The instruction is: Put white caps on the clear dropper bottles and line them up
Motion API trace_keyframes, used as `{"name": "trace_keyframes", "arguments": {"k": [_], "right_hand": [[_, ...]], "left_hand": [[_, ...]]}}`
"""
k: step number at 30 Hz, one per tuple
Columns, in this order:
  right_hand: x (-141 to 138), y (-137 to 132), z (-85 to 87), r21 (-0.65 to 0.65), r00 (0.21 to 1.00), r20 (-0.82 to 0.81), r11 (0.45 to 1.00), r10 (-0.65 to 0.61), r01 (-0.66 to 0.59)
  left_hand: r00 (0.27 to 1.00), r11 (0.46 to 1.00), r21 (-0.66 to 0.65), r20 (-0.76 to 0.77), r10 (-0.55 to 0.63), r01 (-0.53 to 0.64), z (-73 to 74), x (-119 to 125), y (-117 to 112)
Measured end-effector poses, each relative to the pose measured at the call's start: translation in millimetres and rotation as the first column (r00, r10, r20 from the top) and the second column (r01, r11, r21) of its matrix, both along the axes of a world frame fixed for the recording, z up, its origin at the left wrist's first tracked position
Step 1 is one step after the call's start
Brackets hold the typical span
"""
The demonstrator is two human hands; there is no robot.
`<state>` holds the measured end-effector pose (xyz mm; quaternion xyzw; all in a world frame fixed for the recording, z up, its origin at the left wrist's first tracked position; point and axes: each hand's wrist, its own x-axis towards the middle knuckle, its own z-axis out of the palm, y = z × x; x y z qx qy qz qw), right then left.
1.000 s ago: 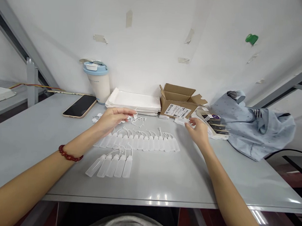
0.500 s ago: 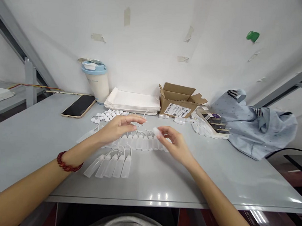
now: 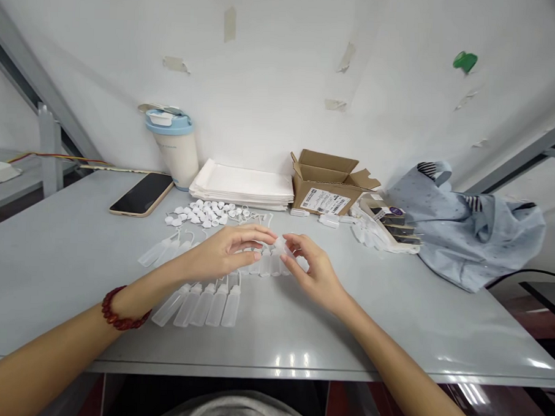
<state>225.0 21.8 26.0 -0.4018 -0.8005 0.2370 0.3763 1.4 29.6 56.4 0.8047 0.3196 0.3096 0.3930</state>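
Observation:
My right hand [image 3: 318, 271] grips a small translucent plastic bottle [image 3: 281, 247] between thumb and fingers, its mouth tilted up to the left. Close against that mouth are the fingertips of my left hand [image 3: 232, 250]. A thin white strap sticks up from them, seemingly part of a small white cap mostly hidden by the fingers. Behind and below my hands lies a row of bottles [image 3: 265, 264] with strapped caps, partly covered. Nearer the front edge, several more bottles [image 3: 201, 306] lie side by side. A pile of loose white caps [image 3: 204, 212] sits behind my left hand.
On the grey table [image 3: 327, 342] are a phone [image 3: 142, 194], a cup with a blue lid [image 3: 172, 148], a stack of white sheets [image 3: 242, 185] and an open cardboard box [image 3: 326, 192]. A pale blue cloth bag [image 3: 470, 228] lies at the right beside a packet [image 3: 391, 222].
My left hand has moved right and slightly down, bringing its fingertips to the bottle's mouth. My right hand still holds the bottle and has shifted slightly left.

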Motion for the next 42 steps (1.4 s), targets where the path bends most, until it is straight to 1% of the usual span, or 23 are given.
{"name": "trace_keyframes", "arguments": {"k": [3, 8, 11, 15, 22, 25, 26, 28, 29, 30, 32, 33, 35, 36, 39, 42], "right_hand": [[0, 0, -1.2, 0.035, 0.999, 0.021, 0.999, 0.027, -0.028], [0, 0, -0.7, 0.068, 0.996, 0.043, 0.994, 0.081, -0.084], [-1, 0, -0.6, 0.077, 0.996, 0.035, 0.994, 0.082, -0.084], [-1, 0, -1.2, 0.084, 0.998, 0.018, 0.994, 0.061, -0.063], [-1, 0, -3.1, 0.084, 0.999, 0.009, 0.995, 0.044, -0.045], [-1, 0, -3.4, 0.021, 0.999, -0.013, 0.999, 0.033, -0.032], [-1, 0, -2.9, -0.024, 0.999, -0.036, 0.999, 0.029, -0.03], [-2, -1, -0.6, -0.157, 0.992, -0.12, 0.987, 0.027, -0.046], [-2, -1, 1.0, -0.239, 0.983, -0.181, 0.968, 0.031, -0.075], [-2, -2, 2.6, -0.324, 0.968, -0.247, 0.939, 0.039, -0.12], [-2, -2, 5.5, -0.465, 0.922, -0.382, 0.848, 0.066, -0.253], [-1, -2, 6.4, -0.51, 0.893, -0.444, 0.798, 0.074, -0.32], [-1, -1, 6.9, -0.554, 0.834, -0.548, 0.72, 0.064, -0.419], [-2, -1, 6.6, -0.561, 0.808, -0.588, 0.697, 0.046, -0.448], [-4, -2, 5.2, -0.576, 0.748, -0.664, 0.651, -0.019, -0.494], [-5, -2, 4.5, -0.591, 0.714, -0.698, 0.603, -0.05, -0.535]], "left_hand": [[1.0, 0.999, 0.051, -0.008, 0.007, -0.007, -1.8, 1, -1], [0.999, 0.977, 0.211, -0.026, 0.033, -0.027, -5.5, 3, -3], [0.998, 0.964, 0.262, -0.019, 0.061, -0.053, -6.5, 4, -4], [0.997, 0.953, 0.296, -0.009, 0.073, -0.067, -5.5, 4, -4], [0.998, 0.95, 0.305, 0.034, 0.057, -0.065, -3.0, 4, -6], [0.998, 0.946, 0.32, 0.041, 0.041, -0.052, -2.1, 5, -7], [0.998, 0.944, 0.326, 0.044, 0.035, -0.047, -1.9, 5, -8], [0.998, 0.941, 0.333, 0.052, 0.04, -0.055, -1.8, 6, -8], [0.997, 0.939, 0.335, 0.056, 0.056, -0.071, -2.0, 6, -8], [0.995, 0.937, 0.336, 0.058, 0.082, -0.096, -2.3, 7, -7], [0.988, 0.928, 0.339, 0.057, 0.144, -0.155, -3.1, 8, -7], [0.985, 0.92, 0.35, 0.055, 0.165, -0.174, -3.5, 8, -7], [0.985, 0.901, 0.397, 0.049, 0.168, -0.174, -4.0, 10, -7], [0.987, 0.889, 0.43, 0.045, 0.154, -0.158, -4.3, 11, -8], [0.993, 0.849, 0.516, 0.02, 0.118, -0.111, -5.8, 12, -11], [0.993, 0.828, 0.553, -0.011, 0.12, -0.094, -8.7, 14, -13]]}}
